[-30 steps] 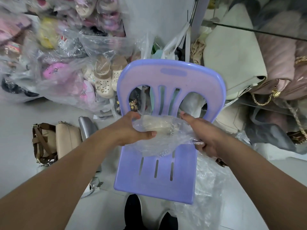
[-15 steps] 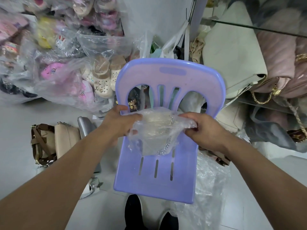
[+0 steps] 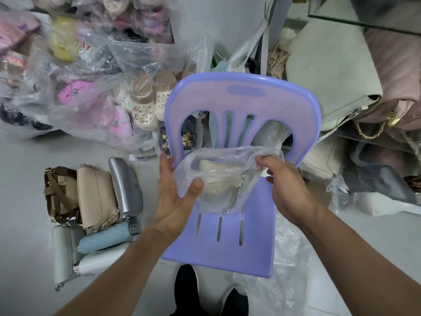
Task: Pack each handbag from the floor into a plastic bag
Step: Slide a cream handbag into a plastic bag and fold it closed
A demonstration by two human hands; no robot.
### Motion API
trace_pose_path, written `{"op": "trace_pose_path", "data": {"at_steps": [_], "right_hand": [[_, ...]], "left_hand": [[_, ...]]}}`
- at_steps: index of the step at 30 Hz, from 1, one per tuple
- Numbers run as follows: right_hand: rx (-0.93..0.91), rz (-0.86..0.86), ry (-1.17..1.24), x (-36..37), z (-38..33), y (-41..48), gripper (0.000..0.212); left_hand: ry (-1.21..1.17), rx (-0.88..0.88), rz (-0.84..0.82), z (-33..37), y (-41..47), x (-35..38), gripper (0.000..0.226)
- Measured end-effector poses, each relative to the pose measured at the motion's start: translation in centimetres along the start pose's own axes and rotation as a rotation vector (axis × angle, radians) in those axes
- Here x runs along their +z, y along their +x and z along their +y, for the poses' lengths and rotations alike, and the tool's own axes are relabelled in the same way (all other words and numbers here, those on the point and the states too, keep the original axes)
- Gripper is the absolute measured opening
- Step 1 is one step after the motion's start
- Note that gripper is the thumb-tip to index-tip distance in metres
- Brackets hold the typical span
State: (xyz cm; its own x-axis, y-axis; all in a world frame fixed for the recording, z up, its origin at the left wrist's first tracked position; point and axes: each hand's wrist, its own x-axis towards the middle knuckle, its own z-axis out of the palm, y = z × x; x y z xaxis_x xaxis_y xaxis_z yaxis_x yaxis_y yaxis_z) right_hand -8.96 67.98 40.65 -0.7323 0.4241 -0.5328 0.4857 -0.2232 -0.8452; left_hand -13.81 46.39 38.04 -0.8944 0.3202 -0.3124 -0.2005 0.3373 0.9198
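A clear plastic bag (image 3: 230,159) hangs over the seat of a purple plastic chair (image 3: 241,245), its mouth spread wide. Inside it sits a cream handbag (image 3: 217,179) with a silver chain. My left hand (image 3: 175,197) has its fingers spread, the thumb pressing the bag's left rim against the palm. My right hand (image 3: 287,188) pinches the bag's right rim. On the floor to the left lie several handbags: a brown-strapped one (image 3: 60,192), a beige one (image 3: 96,195), a silver one (image 3: 125,185), a light blue one (image 3: 107,238) and a white one (image 3: 102,258).
Clear sacks of children's clogs (image 3: 98,92) pile up at the back left. Large cream and pink bags (image 3: 341,65) are stacked on the right. Loose plastic bags (image 3: 284,277) lie under the chair's right side. My black shoes (image 3: 186,290) stand at the chair's front edge.
The bag's mouth was bunched shut between both hands; now it is pulled wide open. My left hand has loosened and its fingers have spread.
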Motion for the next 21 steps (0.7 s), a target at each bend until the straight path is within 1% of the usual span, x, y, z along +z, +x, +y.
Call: {"op": "trace_pose_path", "data": {"at_steps": [2, 3, 4, 5, 6, 7, 8, 11, 12, 13, 14, 15, 16, 17, 19, 21], "right_hand": [[-0.012, 0.037, 0.045, 0.5, 0.0, -0.2, 0.041], [-0.017, 0.035, 0.095, 0.8, -0.1, -0.4, 0.044], [-0.020, 0.026, 0.158, 1.1, -0.1, -0.4, 0.043], [-0.014, 0.023, 0.228, 1.4, -0.1, -0.5, 0.037], [-0.007, 0.023, 0.303, 1.6, 0.1, -0.5, 0.031], [0.009, 0.015, 0.369, 1.8, 0.2, -0.7, 0.028], [0.027, -0.005, 0.419, 2.0, 0.3, -0.8, 0.030], [0.093, -0.037, 0.578, 2.3, 0.6, -1.3, 0.054], [0.121, -0.027, 0.657, 2.4, 0.8, -1.3, 0.053], [0.146, -0.018, 0.727, 2.4, 0.8, -1.3, 0.047], [0.166, -0.012, 0.768, 2.4, 1.0, -1.1, 0.042], [0.187, -0.024, 0.777, 2.4, 1.1, -1.0, 0.041], [0.205, -0.031, 0.746, 2.4, 1.4, -0.9, 0.042], [0.223, -0.033, 0.704, 2.4, 1.4, -1.0, 0.042], [0.242, -0.024, 0.661, 2.4, 1.2, -0.9, 0.040], [0.243, 0.055, 0.632, 2.3, 1.0, -0.8, 0.038]], "left_hand": [[-0.026, 0.074, -0.026, 0.4, -0.4, 1.7, 0.125], [-0.047, 0.091, 0.002, 0.8, -0.6, 2.6, 0.121], [-0.077, 0.080, 0.054, 1.4, -0.8, 3.4, 0.111], [-0.112, 0.039, 0.128, 1.8, -0.8, 3.9, 0.094], [-0.156, -0.036, 0.188, 2.4, -0.8, 4.3, 0.070], [-0.218, -0.131, 0.215, 3.2, -0.7, 4.6, 0.045], [-0.297, -0.205, 0.225, 3.8, -0.5, 4.8, 0.031], [-0.442, -0.351, 0.245, 4.3, 0.5, 4.6, 0.033], [-0.462, -0.380, 0.271, 4.4, 0.9, 4.4, 0.032], [-0.489, -0.400, 0.295, 4.3, 1.3, 4.0, 0.034], [-0.524, -0.420, 0.301, 4.1, 1.6, 3.6, 0.044], [-0.574, -0.438, 0.298, 3.8, 1.8, 3.3, 0.056], [-0.618, -0.459, 0.289, 3.3, 2.0, 3.1, 0.062], [-0.642, -0.465, 0.278, 2.9, 2.1, 2.9, 0.062], [-0.671, -0.454, 0.273, 2.6, 2.4, 2.2, 0.048], [-0.761, -0.443, 0.288, 2.7, 2.8, 1.6, 0.035]]}}
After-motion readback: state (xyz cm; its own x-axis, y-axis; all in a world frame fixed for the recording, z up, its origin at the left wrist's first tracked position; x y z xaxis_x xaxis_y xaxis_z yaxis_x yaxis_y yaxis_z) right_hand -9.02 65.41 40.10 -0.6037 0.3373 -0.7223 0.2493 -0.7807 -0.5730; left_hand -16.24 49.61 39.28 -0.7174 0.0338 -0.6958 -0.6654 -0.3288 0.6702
